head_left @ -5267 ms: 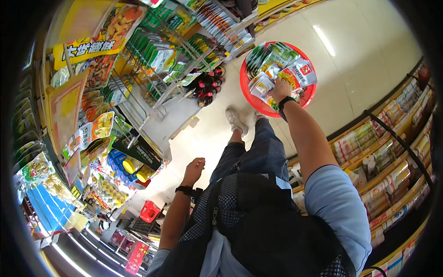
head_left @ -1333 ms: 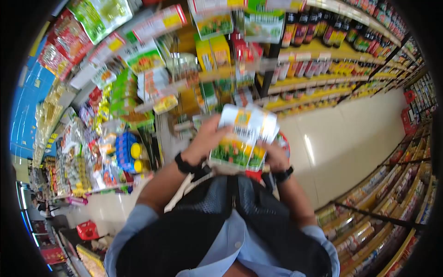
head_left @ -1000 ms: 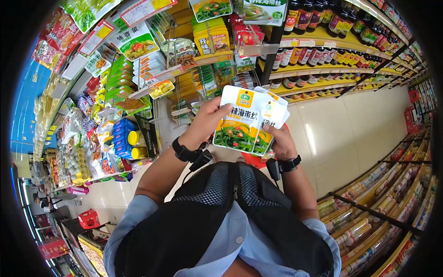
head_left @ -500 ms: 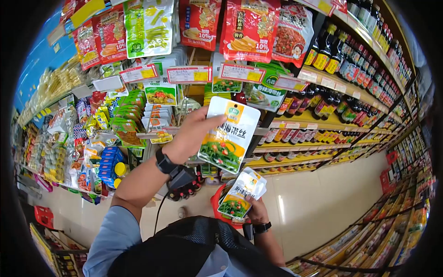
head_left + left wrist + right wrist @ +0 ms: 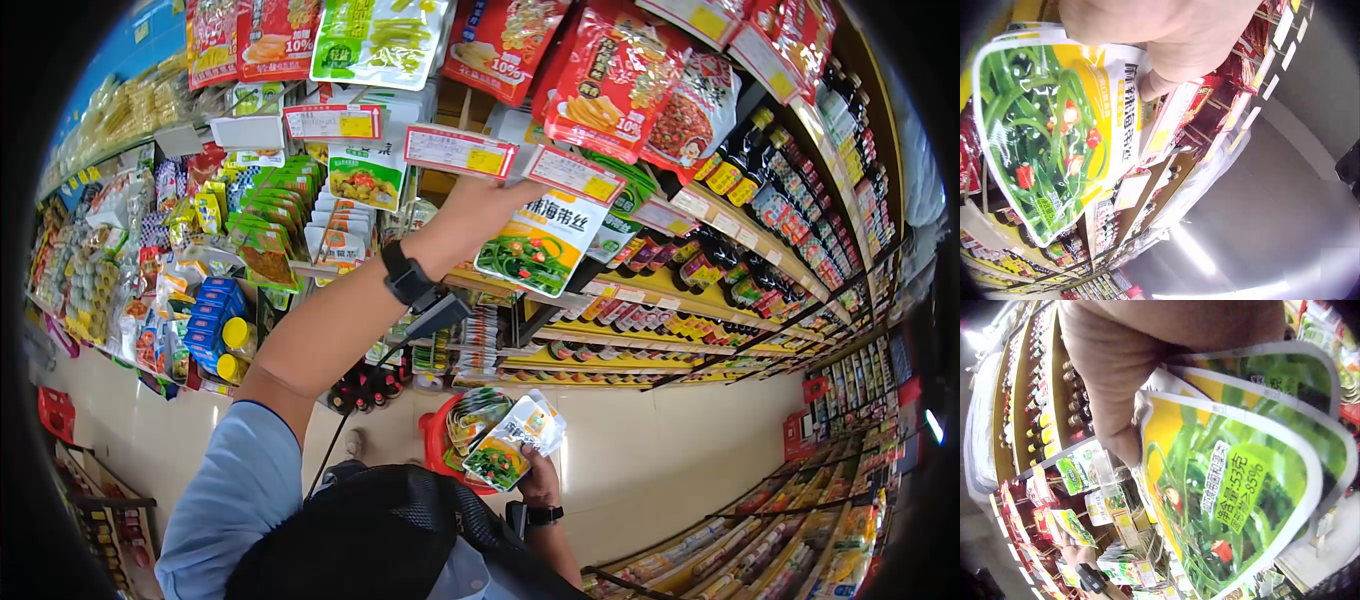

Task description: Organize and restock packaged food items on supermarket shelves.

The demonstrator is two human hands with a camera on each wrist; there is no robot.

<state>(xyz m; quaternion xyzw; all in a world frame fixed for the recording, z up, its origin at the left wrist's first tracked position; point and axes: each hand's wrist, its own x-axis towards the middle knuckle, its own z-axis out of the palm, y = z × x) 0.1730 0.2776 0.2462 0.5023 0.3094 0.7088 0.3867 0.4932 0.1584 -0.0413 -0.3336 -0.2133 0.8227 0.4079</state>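
My left hand (image 5: 478,218) is raised to the hanging rack, just under the price tags, and pinches the top of a seaweed packet (image 5: 540,248). Thumb and palm cover that packet's upper end in the left wrist view, where green strips and red chilli pieces (image 5: 1072,164) show on its front. Lower down, my right hand (image 5: 541,480) holds several matching seaweed packets (image 5: 503,452), fanned out. The right wrist view shows the thumb over the edge of the nearest of these packets (image 5: 1235,487). Below them is a red basket (image 5: 432,440) with more packets inside.
Red snack packets (image 5: 610,85) hang above the left hand, behind price tags (image 5: 460,150). Sauce bottles (image 5: 735,165) fill shelves to the right. Green packets (image 5: 275,225) and blue boxes with yellow lids (image 5: 215,325) are at left. Dark bottles (image 5: 368,390) stand on the floor.
Packets were handled at the red basket, then held in both hands before the chest. One was separated into the left hand, which has risen to the rack. The right hand stays low with the others.
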